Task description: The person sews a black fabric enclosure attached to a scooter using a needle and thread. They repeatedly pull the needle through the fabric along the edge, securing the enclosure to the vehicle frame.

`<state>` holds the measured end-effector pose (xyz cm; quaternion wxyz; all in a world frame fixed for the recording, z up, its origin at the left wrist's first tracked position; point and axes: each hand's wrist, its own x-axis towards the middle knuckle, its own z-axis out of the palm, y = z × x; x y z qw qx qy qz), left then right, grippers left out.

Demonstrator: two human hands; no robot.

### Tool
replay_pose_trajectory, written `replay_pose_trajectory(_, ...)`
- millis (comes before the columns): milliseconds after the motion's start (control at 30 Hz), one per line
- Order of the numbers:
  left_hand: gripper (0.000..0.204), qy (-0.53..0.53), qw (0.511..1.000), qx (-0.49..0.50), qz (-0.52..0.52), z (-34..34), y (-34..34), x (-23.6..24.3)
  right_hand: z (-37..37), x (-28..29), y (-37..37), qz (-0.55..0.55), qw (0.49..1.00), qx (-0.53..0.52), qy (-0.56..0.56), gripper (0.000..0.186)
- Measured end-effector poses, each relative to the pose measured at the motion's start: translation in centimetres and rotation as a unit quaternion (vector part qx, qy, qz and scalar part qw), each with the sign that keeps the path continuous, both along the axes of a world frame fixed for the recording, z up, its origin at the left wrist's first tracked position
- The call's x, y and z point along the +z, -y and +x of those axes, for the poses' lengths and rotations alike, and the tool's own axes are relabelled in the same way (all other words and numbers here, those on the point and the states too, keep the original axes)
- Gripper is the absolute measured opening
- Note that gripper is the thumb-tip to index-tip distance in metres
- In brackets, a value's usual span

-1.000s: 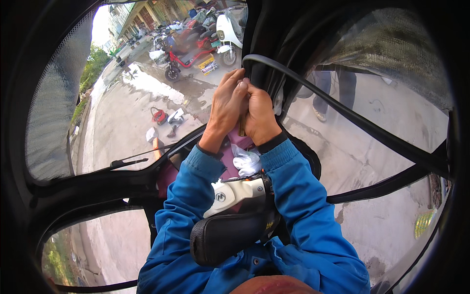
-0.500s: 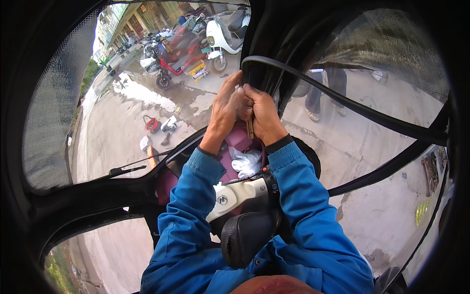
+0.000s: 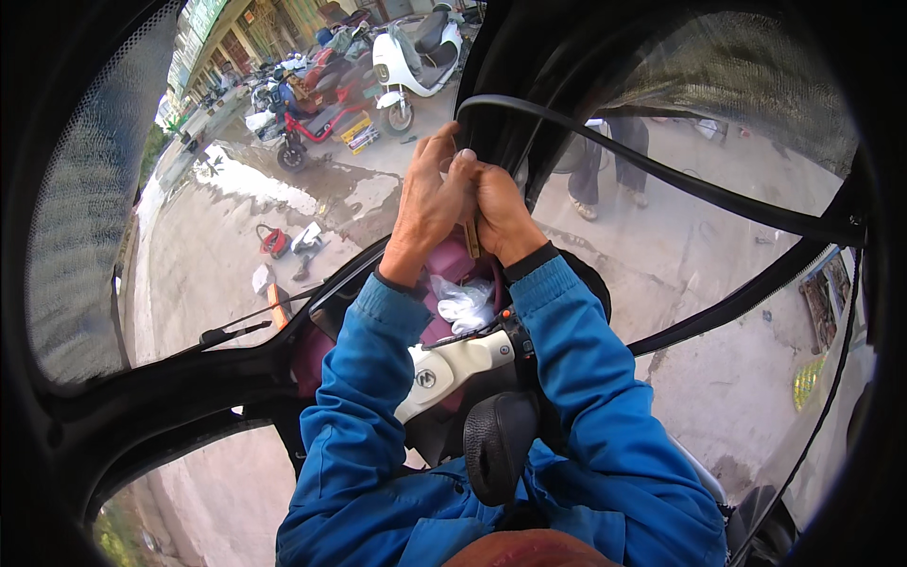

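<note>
Both my hands meet in front of the black pillar of the canopy frame, close to a black tube that arcs to the right. My right hand (image 3: 504, 213) is closed around a slim, flat, brass-coloured handle (image 3: 471, 240), whose lower end sticks out beneath the fingers. The rest of it is hidden, so its kind cannot be made out. Pressed against the right hand, my left hand (image 3: 433, 194) has its fingers curled up by the pillar. Whatever it pinches, if anything, is out of sight.
Below my hands are a cream scooter handlebar cover (image 3: 458, 373), a black padded piece (image 3: 501, 444) and a white plastic bag (image 3: 461, 304). Through the clear canopy windows appear parked scooters (image 3: 416, 61), a red object (image 3: 274, 242) on the ground and a person's legs (image 3: 605, 165).
My view has shifted slightly, moving the scene outside leftward in the picture. The left fingers have spread upward a little, while both hands stay together by the pillar.
</note>
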<state>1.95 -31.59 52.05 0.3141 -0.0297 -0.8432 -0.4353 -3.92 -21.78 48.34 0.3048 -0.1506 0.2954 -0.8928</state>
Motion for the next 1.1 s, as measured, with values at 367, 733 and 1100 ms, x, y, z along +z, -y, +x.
replay_pose_trajectory(367,0.062,-0.017,0.997,-0.042,0.056,-0.9,0.8,-0.7,-1.4,-1.0,1.0,-0.046,0.999,0.003,-0.004,0.013)
replay_pose_trajectory(733,0.065,-0.002,0.999,-0.007,0.049,-0.5,-0.1,-0.5,0.6,0.1,2.7,-0.134,0.980,-0.017,0.148,0.022)
replay_pose_trajectory(1100,0.067,0.004,0.999,-0.047,0.024,-0.5,1.4,-0.5,0.3,-1.4,3.2,-0.099,0.992,-0.072,0.030,0.022)
